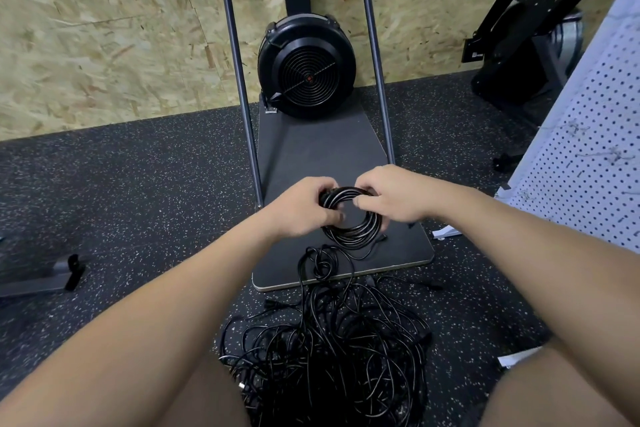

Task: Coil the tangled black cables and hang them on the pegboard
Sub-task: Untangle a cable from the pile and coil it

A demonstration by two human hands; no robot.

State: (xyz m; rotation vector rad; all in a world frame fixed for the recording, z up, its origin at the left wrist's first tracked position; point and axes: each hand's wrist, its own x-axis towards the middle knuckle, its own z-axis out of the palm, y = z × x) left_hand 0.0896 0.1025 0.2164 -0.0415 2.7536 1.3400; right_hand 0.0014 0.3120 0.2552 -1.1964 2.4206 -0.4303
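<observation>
— Black glossy cable coil [353,218], where is it?

— Between both hands, held up over the dark flat board [325,146] of the machine. The left hand [304,206] grips the coil's left rim with curled fingers; the right hand [388,196] pinches its upper right rim.

— And the rest of the cables?

— A strand drops from the coil's lower edge into the tangled heap of black cables [332,347], which lies below the grip on the speckled black rubber floor [138,184], nearer the person.

— The pegboard?

— The white perforated pegboard [595,156] stands to the right of the grip, well apart. Beyond the hands sits a round black fan housing [306,66].
</observation>
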